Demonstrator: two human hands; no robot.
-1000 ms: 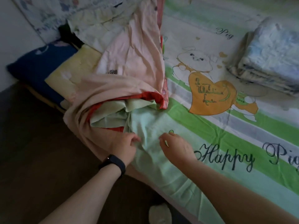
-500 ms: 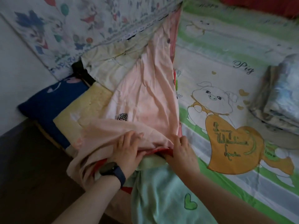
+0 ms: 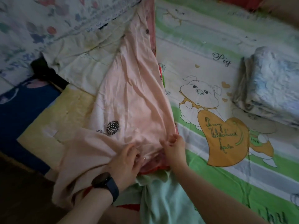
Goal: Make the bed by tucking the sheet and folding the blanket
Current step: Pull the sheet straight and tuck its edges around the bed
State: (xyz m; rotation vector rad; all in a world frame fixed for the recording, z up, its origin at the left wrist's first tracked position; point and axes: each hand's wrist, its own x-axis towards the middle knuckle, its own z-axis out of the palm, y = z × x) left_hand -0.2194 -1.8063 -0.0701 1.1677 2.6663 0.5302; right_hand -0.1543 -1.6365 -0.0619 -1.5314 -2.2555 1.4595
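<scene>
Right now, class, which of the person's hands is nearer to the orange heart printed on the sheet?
The right hand. It rests on the pink cloth's edge, just left of the orange heart. The left hand, the one with the watch, lies farther left on that cloth.

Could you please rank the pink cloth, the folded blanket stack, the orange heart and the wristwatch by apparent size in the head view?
1. pink cloth
2. folded blanket stack, partly cut off by the frame edge
3. orange heart, close to the stack, so unsure
4. wristwatch
</scene>
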